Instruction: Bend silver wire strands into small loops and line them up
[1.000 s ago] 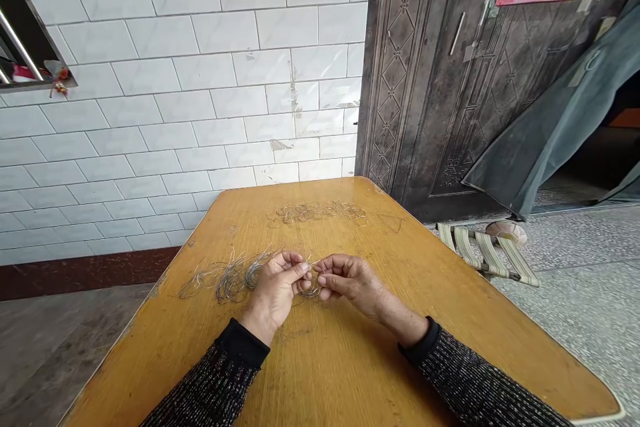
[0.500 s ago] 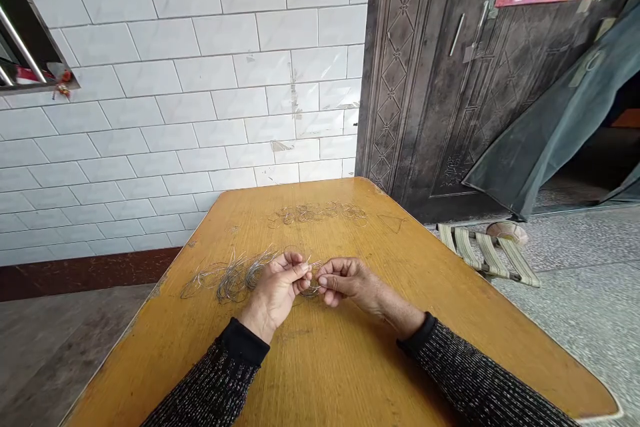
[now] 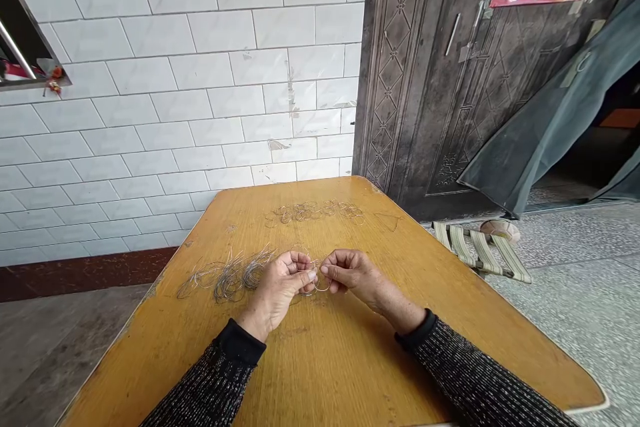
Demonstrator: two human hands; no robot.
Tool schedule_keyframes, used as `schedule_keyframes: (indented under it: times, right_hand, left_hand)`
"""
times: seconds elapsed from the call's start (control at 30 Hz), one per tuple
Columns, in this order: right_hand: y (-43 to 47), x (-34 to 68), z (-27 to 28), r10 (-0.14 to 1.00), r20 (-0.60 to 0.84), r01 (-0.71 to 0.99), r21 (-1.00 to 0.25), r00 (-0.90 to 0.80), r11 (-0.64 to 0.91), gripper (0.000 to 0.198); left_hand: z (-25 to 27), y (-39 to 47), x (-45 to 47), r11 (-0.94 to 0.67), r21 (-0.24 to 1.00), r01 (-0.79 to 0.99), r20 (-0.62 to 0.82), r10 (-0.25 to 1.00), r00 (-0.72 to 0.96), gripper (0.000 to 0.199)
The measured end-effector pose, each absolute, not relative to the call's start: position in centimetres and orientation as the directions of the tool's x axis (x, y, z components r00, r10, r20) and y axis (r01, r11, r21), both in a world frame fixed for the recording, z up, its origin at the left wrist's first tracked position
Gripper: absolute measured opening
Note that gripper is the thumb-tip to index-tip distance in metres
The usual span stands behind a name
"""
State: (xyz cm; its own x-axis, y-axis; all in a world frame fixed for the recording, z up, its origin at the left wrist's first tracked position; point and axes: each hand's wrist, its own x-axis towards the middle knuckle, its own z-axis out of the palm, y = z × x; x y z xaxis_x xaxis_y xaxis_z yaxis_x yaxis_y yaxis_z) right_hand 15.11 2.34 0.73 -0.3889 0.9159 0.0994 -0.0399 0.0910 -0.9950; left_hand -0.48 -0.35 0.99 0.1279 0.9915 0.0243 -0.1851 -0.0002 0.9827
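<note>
Over the middle of the wooden table [image 3: 350,353], my left hand [image 3: 280,287] and my right hand [image 3: 357,278] are close together. Both pinch a thin wire [image 3: 323,289], which curves in a small loop below the fingertips. Parts of the wire are hidden by the fingers. Left of my left hand lie loose coils of thin grey wire [image 3: 229,280], tangled and with ends sticking up. Farther back on the table is a row of small wire loops [image 3: 320,211].
A single bent wire [image 3: 390,221] lies near the table's right edge. Behind the table stand a white tiled wall [image 3: 235,73] and a dark carved door [image 3: 425,80]. A stool with striped webbing [image 3: 483,250] is on the floor to the right, below a grey curtain [image 3: 540,140].
My fingertips have drawn closer together. The wire between them now shows as a rounded loop. The whole view has shifted slightly.
</note>
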Motion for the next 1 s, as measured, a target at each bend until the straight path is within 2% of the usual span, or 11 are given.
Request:
schedule_keyframes:
  times: [0.13,0.3,0.47,0.67,0.87,1.0]
  right_hand:
    - [2.3,15.0,0.7,0.931,0.107,-0.016,-0.994,-0.350,0.108,0.026]
    - [2.2,15.2,0.8,0.915,0.136,-0.005,-0.989,-0.380,0.146,0.024]
    - [2.0,15.1,0.9,0.897,0.175,-0.003,-0.982,-0.406,0.190,0.023]
    - [1.9,15.1,0.9,0.885,0.173,0.011,-0.980,-0.432,0.197,0.022]
    - [2.1,15.1,0.7,0.907,0.146,0.028,-0.985,-0.395,0.171,0.026]
    - [2.2,15.3,0.9,0.904,0.159,0.064,-0.978,-0.397,0.200,0.031]
  left_hand:
    - [1.0,-0.3,-0.7,-0.018,0.982,-0.190,0.045,0.990,0.136,0.029]
    - [1.1,-0.3,-0.7,-0.027,0.985,-0.171,0.050,0.990,0.134,0.031]
    - [1.5,-0.5,-0.9,-0.001,0.986,-0.164,0.026,0.989,0.146,0.027]
    - [1.7,-0.4,-1.3,0.044,0.960,-0.277,0.000,0.987,0.159,0.037]
    - [1.6,-0.3,-1.6,-0.008,0.984,-0.178,0.051,0.970,0.238,0.043]
    - [2.0,-0.5,-1.7,0.000,0.982,-0.188,0.050,0.964,0.260,0.045]
